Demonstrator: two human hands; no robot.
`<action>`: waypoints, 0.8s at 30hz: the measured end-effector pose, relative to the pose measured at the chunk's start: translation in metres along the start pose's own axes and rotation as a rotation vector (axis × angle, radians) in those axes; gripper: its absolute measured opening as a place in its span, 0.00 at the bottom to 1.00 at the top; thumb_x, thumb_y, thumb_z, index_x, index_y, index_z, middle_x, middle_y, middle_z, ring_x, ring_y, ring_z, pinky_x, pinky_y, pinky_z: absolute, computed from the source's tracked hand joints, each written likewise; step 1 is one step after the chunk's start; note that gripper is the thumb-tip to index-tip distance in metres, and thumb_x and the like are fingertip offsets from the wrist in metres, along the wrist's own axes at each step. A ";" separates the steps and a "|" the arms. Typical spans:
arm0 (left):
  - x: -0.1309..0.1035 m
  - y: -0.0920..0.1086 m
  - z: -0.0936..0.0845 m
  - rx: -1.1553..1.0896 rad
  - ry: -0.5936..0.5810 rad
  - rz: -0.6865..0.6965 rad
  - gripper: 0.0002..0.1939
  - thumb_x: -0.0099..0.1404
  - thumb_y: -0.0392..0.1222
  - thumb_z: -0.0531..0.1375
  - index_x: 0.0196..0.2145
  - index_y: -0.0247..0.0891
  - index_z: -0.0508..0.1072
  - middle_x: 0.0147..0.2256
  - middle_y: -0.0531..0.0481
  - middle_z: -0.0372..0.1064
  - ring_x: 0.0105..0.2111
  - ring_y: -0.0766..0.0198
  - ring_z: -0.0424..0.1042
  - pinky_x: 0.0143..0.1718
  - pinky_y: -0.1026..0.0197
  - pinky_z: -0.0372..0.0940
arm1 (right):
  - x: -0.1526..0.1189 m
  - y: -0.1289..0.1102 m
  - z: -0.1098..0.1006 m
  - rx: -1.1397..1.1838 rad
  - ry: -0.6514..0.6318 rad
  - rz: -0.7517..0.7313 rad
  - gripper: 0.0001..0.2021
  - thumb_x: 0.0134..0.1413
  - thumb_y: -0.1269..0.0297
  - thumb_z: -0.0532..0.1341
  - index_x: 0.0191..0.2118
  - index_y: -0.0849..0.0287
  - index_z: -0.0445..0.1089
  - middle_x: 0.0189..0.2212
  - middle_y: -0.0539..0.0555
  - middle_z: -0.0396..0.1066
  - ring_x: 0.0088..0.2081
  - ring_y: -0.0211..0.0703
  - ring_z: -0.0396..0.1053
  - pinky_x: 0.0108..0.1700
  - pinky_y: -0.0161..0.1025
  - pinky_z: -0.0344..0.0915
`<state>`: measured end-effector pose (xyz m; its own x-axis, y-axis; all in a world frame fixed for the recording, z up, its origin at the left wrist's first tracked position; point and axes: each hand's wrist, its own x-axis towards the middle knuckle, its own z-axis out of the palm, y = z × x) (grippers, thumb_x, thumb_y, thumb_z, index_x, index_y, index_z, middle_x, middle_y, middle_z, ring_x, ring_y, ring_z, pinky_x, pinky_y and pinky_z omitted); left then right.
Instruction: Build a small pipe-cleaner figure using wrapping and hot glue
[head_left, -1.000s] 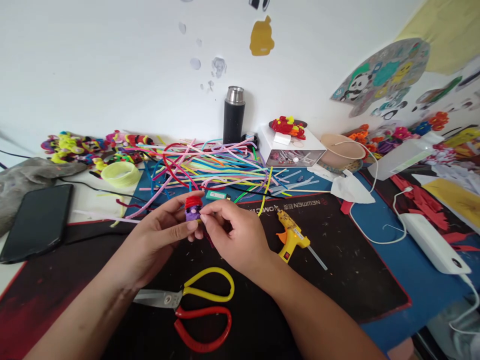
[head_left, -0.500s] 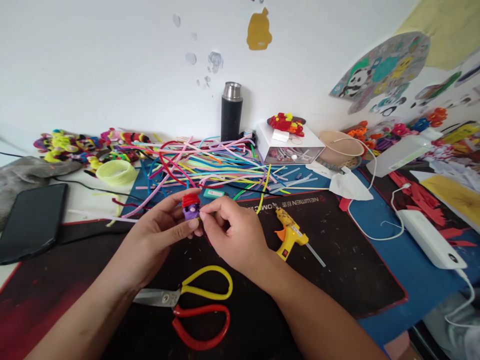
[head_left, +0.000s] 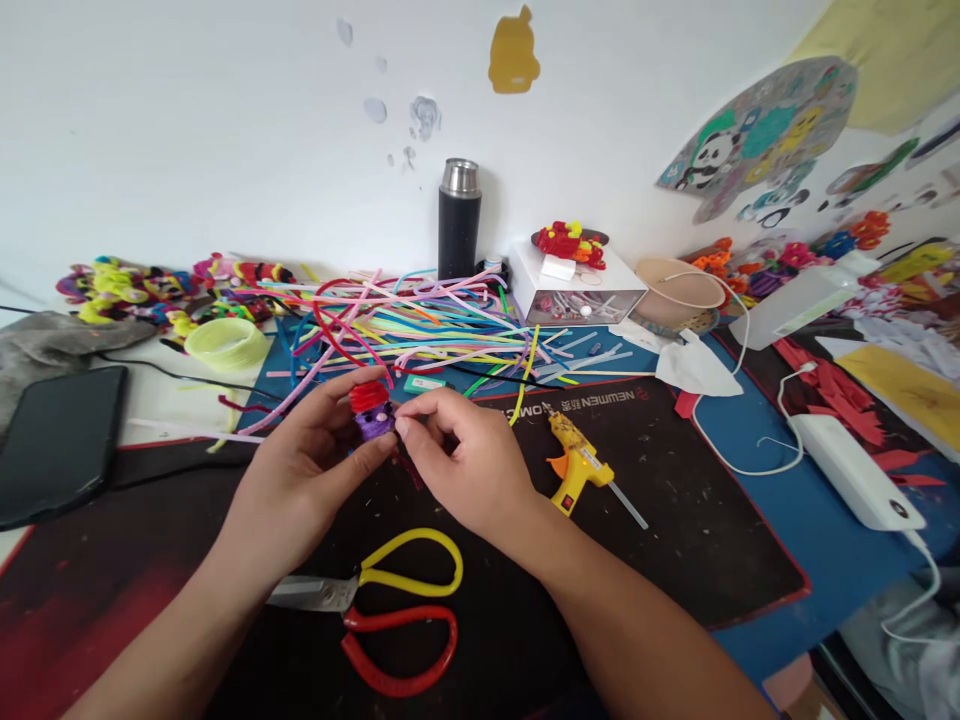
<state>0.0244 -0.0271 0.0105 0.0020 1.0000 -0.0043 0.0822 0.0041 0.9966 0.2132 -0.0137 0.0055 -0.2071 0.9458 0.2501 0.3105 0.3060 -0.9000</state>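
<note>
A small pipe-cleaner doll (head_left: 376,424), purple with a red top and a tiny pale bump on its front, is held between the thumb and fingers of my left hand (head_left: 311,455). My right hand (head_left: 472,455) is closed in a pinch at the doll's right side, thumb against forefinger. Whatever lies between those fingertips is too small to make out. Dark red strands hang under the doll, partly hidden by the right hand. Below my hands, scissors (head_left: 405,610) with one yellow and one red handle lie open on the dark mat, their blade tips behind my left forearm.
A yellow glue gun (head_left: 577,465) with a clear stick lies right of my hands. Behind are loose pipe cleaners (head_left: 420,330), a black thermos (head_left: 459,225) and a white box (head_left: 577,285). At left lies a phone (head_left: 60,440); at right, a white power bank (head_left: 859,475) with a cable.
The doll and my left hand have shifted slightly left, and the doll's front is turned a little. My right fingertips sit at its side, still pinched. The whole view has shifted slightly.
</note>
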 end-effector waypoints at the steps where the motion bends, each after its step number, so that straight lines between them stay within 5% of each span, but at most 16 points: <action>1: -0.001 0.000 0.000 0.016 0.002 0.006 0.35 0.64 0.57 0.79 0.65 0.49 0.80 0.63 0.42 0.83 0.62 0.45 0.81 0.63 0.49 0.77 | 0.000 0.000 0.000 0.001 -0.002 0.007 0.06 0.73 0.60 0.66 0.45 0.54 0.80 0.25 0.45 0.74 0.26 0.39 0.71 0.33 0.37 0.64; 24: -0.003 -0.001 -0.002 0.227 0.011 0.041 0.33 0.66 0.60 0.76 0.65 0.49 0.80 0.58 0.44 0.85 0.54 0.46 0.83 0.57 0.50 0.76 | 0.002 0.000 -0.001 -0.154 -0.041 0.044 0.02 0.66 0.65 0.68 0.41 0.53 0.75 0.24 0.43 0.72 0.25 0.39 0.67 0.33 0.39 0.59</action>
<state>0.0220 -0.0300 0.0095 -0.0013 0.9993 0.0378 0.3045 -0.0356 0.9518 0.2139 -0.0113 0.0069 -0.2269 0.9544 0.1943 0.4579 0.2806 -0.8436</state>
